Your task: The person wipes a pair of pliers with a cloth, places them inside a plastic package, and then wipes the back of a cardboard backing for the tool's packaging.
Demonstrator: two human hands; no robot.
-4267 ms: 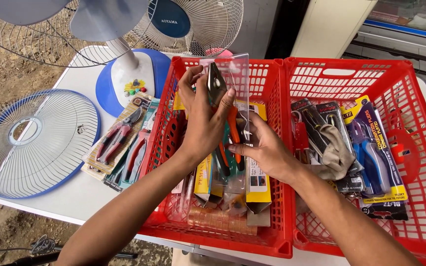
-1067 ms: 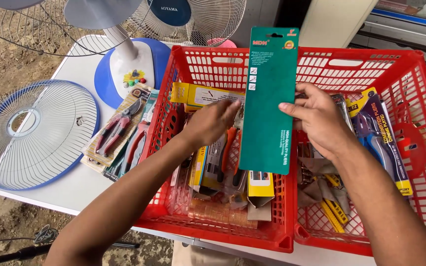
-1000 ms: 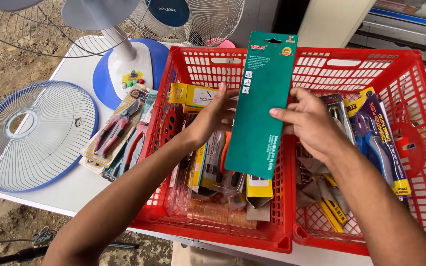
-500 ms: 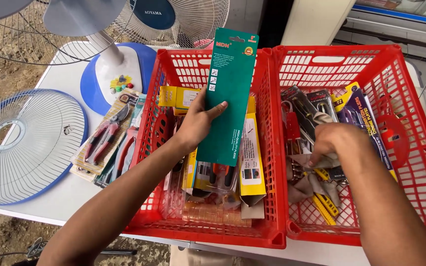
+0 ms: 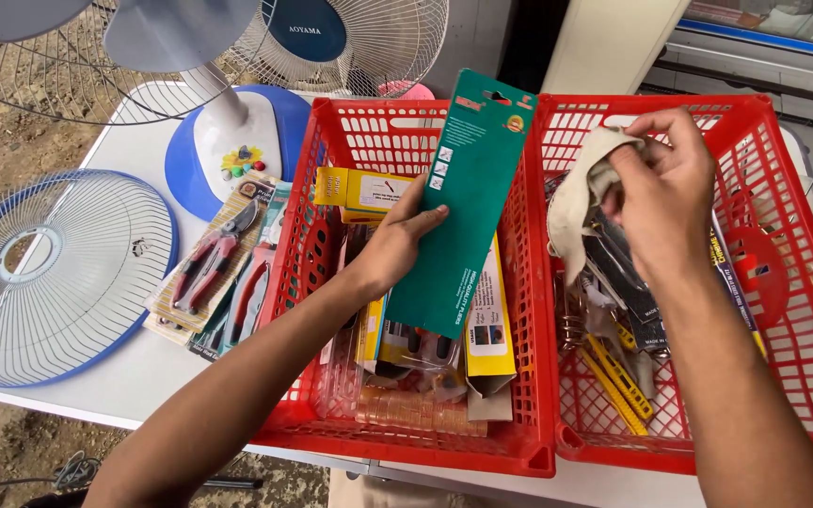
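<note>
My left hand [image 5: 399,246] holds a long green card package [image 5: 464,202] upright and tilted over the left red basket [image 5: 324,245]. My right hand [image 5: 661,192] grips a beige cloth [image 5: 576,198] and lifts it above the right red basket [image 5: 802,310]. The left basket holds yellow boxes [image 5: 361,190] and several packaged tools. Under the cloth in the right basket lie dark packaged tools [image 5: 625,278] and yellow-handled tools [image 5: 621,376].
Both baskets stand on a white table [image 5: 124,376]. Left of them lie carded pliers [image 5: 214,259], a loose fan grille [image 5: 49,273] and a fan's blue and white base [image 5: 228,150]. Another fan [image 5: 341,38] stands behind. Dirt ground lies beyond the table's left edge.
My right hand let go of the green package, reached into the right basket and came up holding the beige cloth. My left hand took over the green package.
</note>
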